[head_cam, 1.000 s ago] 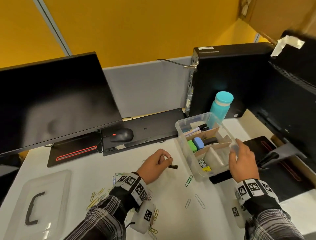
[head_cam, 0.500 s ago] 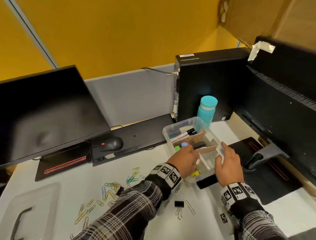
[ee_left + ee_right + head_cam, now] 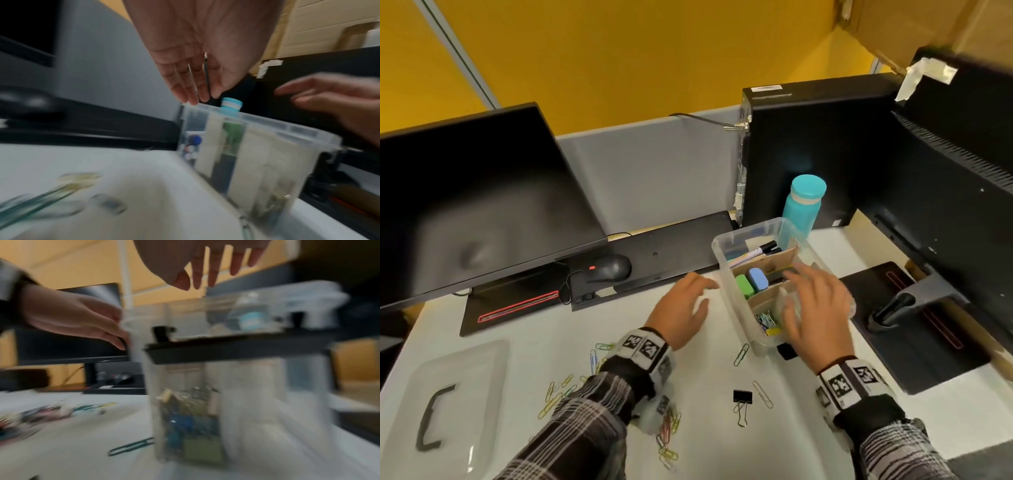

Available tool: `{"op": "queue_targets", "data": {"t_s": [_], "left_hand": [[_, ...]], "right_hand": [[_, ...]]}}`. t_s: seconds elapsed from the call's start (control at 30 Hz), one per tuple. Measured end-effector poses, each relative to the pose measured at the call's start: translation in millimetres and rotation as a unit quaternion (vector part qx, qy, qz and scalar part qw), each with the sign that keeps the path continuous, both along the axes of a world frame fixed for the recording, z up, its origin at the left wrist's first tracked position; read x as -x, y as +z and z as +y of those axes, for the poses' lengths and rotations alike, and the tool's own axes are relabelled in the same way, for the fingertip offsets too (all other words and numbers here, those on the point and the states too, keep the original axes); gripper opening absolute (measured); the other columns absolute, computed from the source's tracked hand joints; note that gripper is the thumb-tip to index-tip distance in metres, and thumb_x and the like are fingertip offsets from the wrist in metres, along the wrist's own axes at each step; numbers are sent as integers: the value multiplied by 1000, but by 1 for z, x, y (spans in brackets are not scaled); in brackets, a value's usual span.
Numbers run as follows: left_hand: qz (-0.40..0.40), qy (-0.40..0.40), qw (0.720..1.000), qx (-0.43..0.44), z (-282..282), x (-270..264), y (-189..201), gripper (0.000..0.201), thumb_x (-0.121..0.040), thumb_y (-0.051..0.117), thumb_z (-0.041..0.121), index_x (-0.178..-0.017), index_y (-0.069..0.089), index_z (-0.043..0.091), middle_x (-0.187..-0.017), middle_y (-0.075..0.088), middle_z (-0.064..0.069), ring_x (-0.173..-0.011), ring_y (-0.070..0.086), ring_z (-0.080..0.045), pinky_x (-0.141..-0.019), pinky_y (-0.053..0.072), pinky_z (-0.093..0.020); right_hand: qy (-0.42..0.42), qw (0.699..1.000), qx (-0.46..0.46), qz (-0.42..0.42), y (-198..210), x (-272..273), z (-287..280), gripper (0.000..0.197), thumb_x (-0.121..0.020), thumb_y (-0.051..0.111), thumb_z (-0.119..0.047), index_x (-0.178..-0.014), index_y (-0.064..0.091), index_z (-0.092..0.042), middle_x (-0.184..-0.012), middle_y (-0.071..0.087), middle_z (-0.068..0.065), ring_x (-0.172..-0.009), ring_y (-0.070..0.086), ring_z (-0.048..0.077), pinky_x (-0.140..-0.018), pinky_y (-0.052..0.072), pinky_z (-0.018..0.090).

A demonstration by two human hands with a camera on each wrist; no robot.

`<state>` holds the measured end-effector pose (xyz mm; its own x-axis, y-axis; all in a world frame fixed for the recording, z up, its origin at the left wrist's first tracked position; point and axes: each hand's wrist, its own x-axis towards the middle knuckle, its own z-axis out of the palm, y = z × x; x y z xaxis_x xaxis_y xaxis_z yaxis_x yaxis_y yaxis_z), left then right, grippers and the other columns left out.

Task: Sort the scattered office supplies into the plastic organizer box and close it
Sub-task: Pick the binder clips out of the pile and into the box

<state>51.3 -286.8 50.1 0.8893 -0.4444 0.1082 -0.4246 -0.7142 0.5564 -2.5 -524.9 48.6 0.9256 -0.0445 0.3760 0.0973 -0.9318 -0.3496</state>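
Nearest, at 6 o'clock, a black binder clip (image 3: 742,396) lies on bare white desk (image 3: 709,442), with loose paper clips (image 3: 571,387) strewn toward 8 o'clock and the clear lid (image 3: 445,404) flat near the desk's 9 o'clock edge. The left hand (image 3: 683,310) hovers with fingers spread and straight, holding nothing, just beside the organizer box (image 3: 726,270) wall. The right hand (image 3: 815,308) is spread wide over the box's near compartments at 1 o'clock. Beyond, a teal bottle (image 3: 803,205) stands behind the box's far rim.
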Motion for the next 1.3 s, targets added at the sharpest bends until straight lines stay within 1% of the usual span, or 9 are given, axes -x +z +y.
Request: {"op": "queue_targets", "data": {"t_s": [0.1,0.23,0.47,0.57,0.8,0.97,1.07,1.2,1.3], "left_hand": [[46,70,996,-40,52,6,-26,29,-93,49,15,-118,56,26,-118,53,8,-106,54,-10,-92,46,-27],[102,118,983,-100,103,25,-47,27,-92,50,17,-117,57,25,-114,55,7,-105,53,-12,-93,45,-28],[156,123,971,-132,143,59,-65,28,-85,64,39,-109,57,29,-104,52,10,-96,50,-9,-87,46,-27],[170,111,970,-131,150,65,-70,32,-82,68,38,-110,55,30,-108,49,13,-99,50,-9,-86,46,-26],[150,76,972,-164,150,67,-69,47,-88,59,22,-131,43,30,-134,42,10,-118,47,-12,-92,45,-25],[131,28,971,-198,146,58,-68,44,-92,54,26,-135,43,28,-127,44,1,-117,47,-19,-92,48,-32],[126,18,970,-206,146,53,-68,38,-91,57,29,-127,47,26,-121,44,2,-110,48,-18,-87,48,-32],[128,28,976,-175,149,52,-65,38,-85,62,32,-119,48,25,-120,43,6,-104,47,-13,-84,48,-29],[134,52,983,-111,153,52,-60,36,-83,66,31,-115,49,27,-116,48,11,-99,50,-8,-83,47,-24]], "right_hand": [[207,976,18,-66,5,15,47,23,-87,48,-27,-108,54,-20,-105,62,0,-96,56,19,-82,48,29],[284,954,54,77,-24,26,81,12,-84,47,-25,-85,57,-19,-75,56,-5,-67,58,14,-47,39,24],[109,893,110,422,-54,29,82,41,-91,46,-44,-120,44,-15,-120,56,5,-106,58,24,-76,43,31],[97,872,93,470,-60,31,86,42,-92,49,-41,-123,39,-15,-117,58,7,-105,59,24,-73,40,27],[96,888,25,449,-70,27,103,19,-92,48,-29,-101,36,-18,-102,46,3,-79,47,19,-70,38,27],[104,905,-198,362,-73,19,109,19,-82,69,-21,-85,50,-20,-86,56,1,-72,53,15,-63,41,16],[68,876,-334,342,-74,11,113,14,-79,73,-17,-84,60,-17,-85,67,7,-75,61,19,-73,50,25],[15,773,-541,332,-73,3,120,9,-84,67,-8,-92,63,-7,-87,71,17,-84,65,25,-81,55,30],[-28,689,-651,318,-68,1,128,7,-92,56,-7,-95,62,-3,-92,69,20,-83,65,25,-71,58,21]]}}
